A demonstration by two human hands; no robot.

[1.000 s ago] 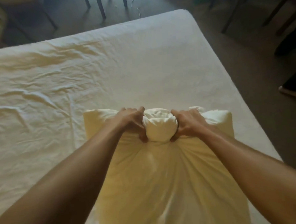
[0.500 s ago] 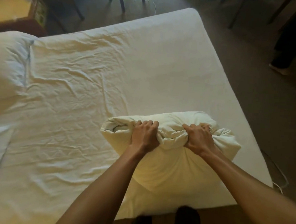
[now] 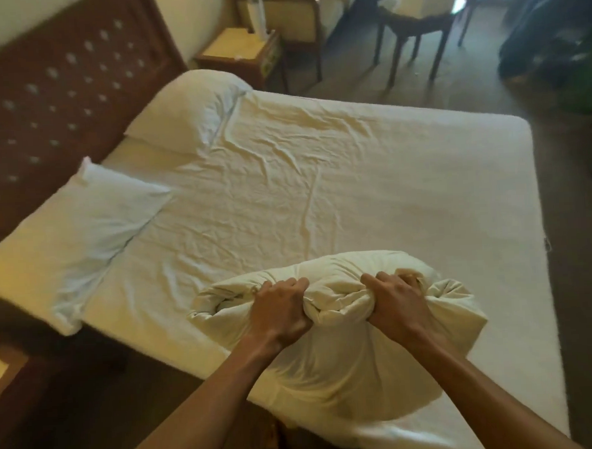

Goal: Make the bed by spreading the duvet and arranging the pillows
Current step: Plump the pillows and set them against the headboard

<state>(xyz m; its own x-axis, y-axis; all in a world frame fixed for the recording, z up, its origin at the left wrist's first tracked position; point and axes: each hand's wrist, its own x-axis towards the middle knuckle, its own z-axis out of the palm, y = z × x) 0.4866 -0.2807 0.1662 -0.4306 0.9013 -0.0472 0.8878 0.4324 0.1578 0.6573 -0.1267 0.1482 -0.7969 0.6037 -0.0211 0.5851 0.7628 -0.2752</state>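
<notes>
Cream pillow (image 3: 346,369) over bed (image 3: 406,201) edge; left hand (image 3: 280,311), right hand (image 3: 398,304) grip clenched round bunched top.

Bed (image 3: 515,247): covered by a creased white sheet (image 3: 354,187); head end against the headboard (image 3: 58,92)
Far pillow (image 3: 185,110): plump; at the head end
Near pillow (image 3: 82,228): flatter; beside it
Cream pillow (image 3: 330,377): bunched; on the near edge
</notes>
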